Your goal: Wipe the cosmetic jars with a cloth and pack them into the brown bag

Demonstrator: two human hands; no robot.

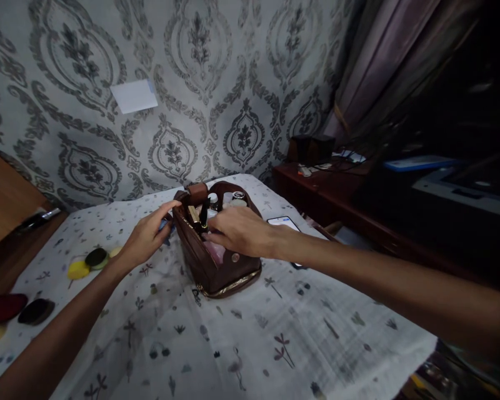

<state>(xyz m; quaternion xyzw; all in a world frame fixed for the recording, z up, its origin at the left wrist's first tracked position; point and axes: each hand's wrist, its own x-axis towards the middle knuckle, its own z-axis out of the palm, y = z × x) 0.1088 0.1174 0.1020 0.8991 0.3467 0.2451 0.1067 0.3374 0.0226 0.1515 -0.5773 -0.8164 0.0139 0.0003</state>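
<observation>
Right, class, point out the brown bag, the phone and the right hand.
Brown bag (229, 270), head view: front leather above lower zip.
Phone (284, 223), head view: upper screen.
Right hand (245, 228), head view: back of hand.

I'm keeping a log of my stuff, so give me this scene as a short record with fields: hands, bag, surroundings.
Left hand: at the bag's left edge
Right hand: reaching into the bag; any grip hidden
Bag: brown, upright, top open
Inside: white-capped bottle near the back
Right of bag: phone, screen lit, partly hidden by the right arm
Left of bag: small yellow thing
Underneath: white patterned cloth
</observation>
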